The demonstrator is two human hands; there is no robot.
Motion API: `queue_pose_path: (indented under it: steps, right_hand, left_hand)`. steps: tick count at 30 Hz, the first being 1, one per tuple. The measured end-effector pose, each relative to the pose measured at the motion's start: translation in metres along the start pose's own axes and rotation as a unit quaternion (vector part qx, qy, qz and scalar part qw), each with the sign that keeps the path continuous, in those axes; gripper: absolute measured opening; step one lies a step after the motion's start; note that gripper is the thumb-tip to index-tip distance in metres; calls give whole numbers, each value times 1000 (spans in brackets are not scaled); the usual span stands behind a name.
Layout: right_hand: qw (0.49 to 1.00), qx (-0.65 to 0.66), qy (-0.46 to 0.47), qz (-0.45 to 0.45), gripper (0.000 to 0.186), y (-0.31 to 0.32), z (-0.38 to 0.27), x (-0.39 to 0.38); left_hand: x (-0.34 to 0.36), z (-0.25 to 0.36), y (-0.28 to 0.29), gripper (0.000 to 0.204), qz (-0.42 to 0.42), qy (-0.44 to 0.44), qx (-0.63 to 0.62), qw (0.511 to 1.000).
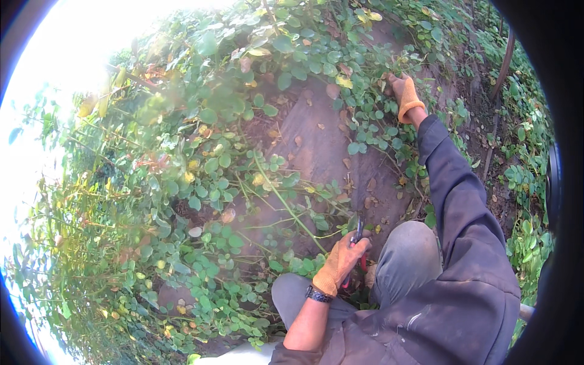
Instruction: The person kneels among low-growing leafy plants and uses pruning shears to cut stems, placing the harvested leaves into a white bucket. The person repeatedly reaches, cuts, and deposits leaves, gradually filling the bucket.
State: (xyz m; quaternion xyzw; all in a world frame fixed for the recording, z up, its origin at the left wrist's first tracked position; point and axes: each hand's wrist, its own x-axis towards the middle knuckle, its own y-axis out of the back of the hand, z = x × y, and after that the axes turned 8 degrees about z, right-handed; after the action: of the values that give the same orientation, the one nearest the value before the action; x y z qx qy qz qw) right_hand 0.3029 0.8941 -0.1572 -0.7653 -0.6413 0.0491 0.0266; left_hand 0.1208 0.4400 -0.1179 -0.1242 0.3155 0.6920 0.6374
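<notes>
My left hand [344, 260], in an orange glove with a dark watch at the wrist, is closed around pruning shears [354, 243] with red handles. The dark blades point away from me, above the soil between my knees. A long green stem [286, 204] slants down toward this hand. Far to the right my right hand [404, 95], also in an orange glove, reaches into leafy stems [371, 125] at the end of a dark sleeve. Its fingers are curled in among the leaves, and what they grip cannot be made out.
Dense leafy bushes [213, 164] with some yellowed leaves fill the left and far side. Bare brown soil [316, 143] with fallen leaves runs through the middle. A thin upright brown stick [504, 67] stands at the right. My bent knee [410, 249] is close to the shears.
</notes>
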Motion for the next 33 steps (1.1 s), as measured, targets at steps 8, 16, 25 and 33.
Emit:
queue_pose_path:
  steps: [8, 16, 25, 33]
  right_hand:
    - [996, 43, 59, 57, 38, 10, -25, -27]
    - [992, 107, 55, -30, 56, -2, -26, -12]
    - [982, -14, 95, -164, 39, 8, -45, -12]
    - [986, -40, 51, -154, 38, 2, -27, -17]
  left_hand:
    - [3, -9, -2, 56, 9, -10, -8, 1000]
    - [-5, 7, 1, 57, -16, 32, -11, 999]
    - [5, 0, -5, 56, -27, 5, -16, 999]
    - [12, -11, -7, 56, -48, 29, -55, 997]
